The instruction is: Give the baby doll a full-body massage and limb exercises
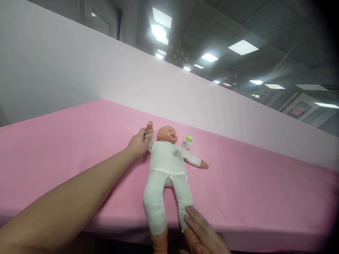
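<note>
A baby doll (pixel 168 155) in a white top and trousers lies on its back on the pink surface, its head toward the wall and its feet over the near edge. My left hand (pixel 139 142) is closed around the doll's raised arm at the left, just below its small hand. My right hand (pixel 203 231) is at the doll's lower leg on the right, fingers over the shin and ankle; the frame's bottom edge cuts off part of it. The doll's other arm stretches out to the right, untouched.
A small clear bottle (pixel 185 144) with a green cap is beside the doll's head. The pink-covered surface (pixel 251 190) runs along a pale wall panel (pixel 119 77). Glass and ceiling lights show above.
</note>
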